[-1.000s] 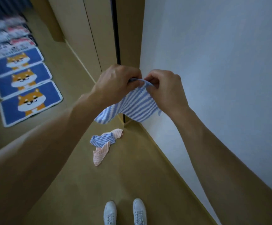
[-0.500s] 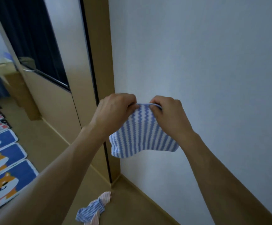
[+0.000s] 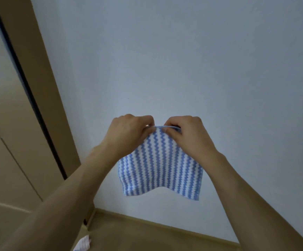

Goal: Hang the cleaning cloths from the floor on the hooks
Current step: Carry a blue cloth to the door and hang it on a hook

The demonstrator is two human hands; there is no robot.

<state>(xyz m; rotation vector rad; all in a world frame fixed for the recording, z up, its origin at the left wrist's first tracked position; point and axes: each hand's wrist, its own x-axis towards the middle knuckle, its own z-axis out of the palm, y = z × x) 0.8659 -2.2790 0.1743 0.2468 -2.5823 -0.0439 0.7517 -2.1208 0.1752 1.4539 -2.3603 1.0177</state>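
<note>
Both of my hands pinch the top edge of the blue-and-white striped cloth (image 3: 160, 165), held up in front of me against the pale wall (image 3: 183, 60). My left hand (image 3: 129, 133) grips the edge with fingers curled over it and the thumb pressed on the near face; my right hand (image 3: 185, 134) does the same just beside it, so the two grips sit close together with a short stretch of blue hem between them. Below my grip the cloth hangs free, spreading wider than my hands, its lower edge wavy and off the floor (image 3: 147, 236). To the left of my left arm runs a tan door frame (image 3: 43, 87). Far below my left forearm, a pale striped cloth (image 3: 82, 244) lies on the floor, cut off by the picture's edge.
</note>
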